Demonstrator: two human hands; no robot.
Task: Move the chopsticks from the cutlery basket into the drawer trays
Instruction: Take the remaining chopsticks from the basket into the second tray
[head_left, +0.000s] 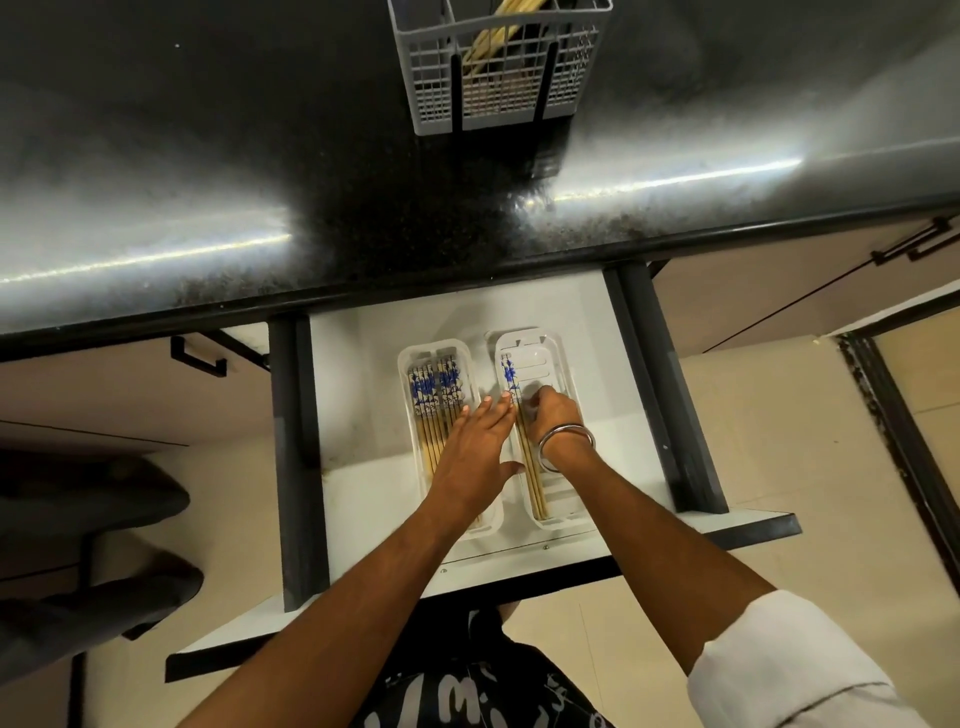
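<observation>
- My right hand (545, 410) is curled over the right tray (558, 364). My fingers pinch the chopsticks (532, 467) lying in it, to set them straight.
- My left hand (475, 447) is flat, fingers straight. It rests over the gap between the two trays and holds nothing.
- A metal bangle (566, 447) sits on my right wrist.
- The left tray (410, 358) already has a row of chopsticks with blue and white tops (434, 389).
- Both trays sit side by side in the open drawer (363, 415).
- The grey cutlery basket (498, 67) stands up on the dark counter (208, 182), well apart from the drawer. More pale sticks (493, 36) poke out of it, so I think the job is not done.
- What could go wrong: if I push too hard, the light tray may slide or tip, and the sticks may roll out onto the drawer floor.
- My bangle could catch a stick when I lift my hand.
- If the sticks lie crooked, later ones may not fit.
</observation>
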